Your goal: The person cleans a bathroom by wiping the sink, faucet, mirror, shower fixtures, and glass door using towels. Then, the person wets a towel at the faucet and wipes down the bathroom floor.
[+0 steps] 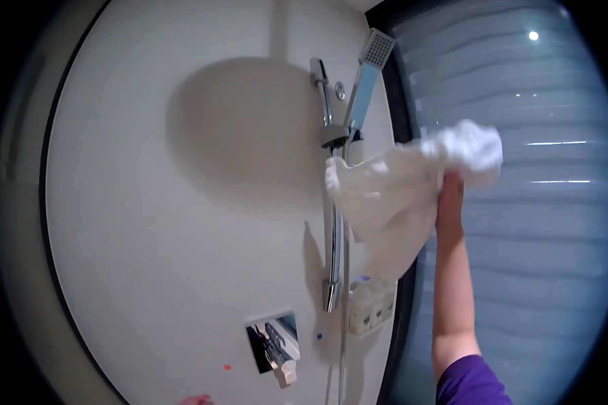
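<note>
My right hand [452, 196] is raised at the right of the view, its fingers wrapped in a white cloth [398, 202]. The cloth is bunched up above the hand and hangs down to the left, in front of the chrome shower rail [335, 250]. The hand shower [368, 81] stands tilted in its holder just above the cloth. Only a small part of my left hand [196, 400] shows at the bottom edge, and its fingers cannot be made out.
Pump bottles [371, 304] sit in a wall rack below the cloth. A chrome mixer [275, 344] is on the lower wall. A wavy, bluish glass panel [534, 270] fills the right side, behind a dark frame [402, 108]. The hose hangs beside the rail.
</note>
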The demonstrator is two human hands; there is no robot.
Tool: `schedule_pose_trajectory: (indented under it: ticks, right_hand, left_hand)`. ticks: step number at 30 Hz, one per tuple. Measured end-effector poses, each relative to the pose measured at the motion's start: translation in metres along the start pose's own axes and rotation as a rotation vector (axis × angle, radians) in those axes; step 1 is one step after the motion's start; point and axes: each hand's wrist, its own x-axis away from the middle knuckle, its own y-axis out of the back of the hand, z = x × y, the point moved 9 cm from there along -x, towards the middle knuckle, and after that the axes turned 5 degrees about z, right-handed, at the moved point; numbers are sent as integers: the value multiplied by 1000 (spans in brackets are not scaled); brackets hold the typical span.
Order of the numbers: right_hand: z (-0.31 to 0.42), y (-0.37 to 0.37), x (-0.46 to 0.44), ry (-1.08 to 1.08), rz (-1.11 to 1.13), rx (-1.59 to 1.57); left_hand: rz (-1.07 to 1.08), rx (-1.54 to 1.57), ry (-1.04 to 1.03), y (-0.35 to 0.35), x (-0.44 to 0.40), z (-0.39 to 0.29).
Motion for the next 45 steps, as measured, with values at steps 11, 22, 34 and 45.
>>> schedule_pose_trajectory:
  ticks: [11,22,34,45]
  right_hand:
    - [-57,-145,-214,268,244,-198]
    - [-124,-114,-115,10,587,-8]
    - [-51,42,-161,373,-69,80]
    - [-44,-75,-137,1001,299,587]
  left_hand:
    - [-725,-531,-629,174,-147,-317]
    - [-806,-282,-954,157,-277,-572]
    - [-398,290,-787,120,-371,-590]
    - [-454,300,-1122,109,-354,-549]
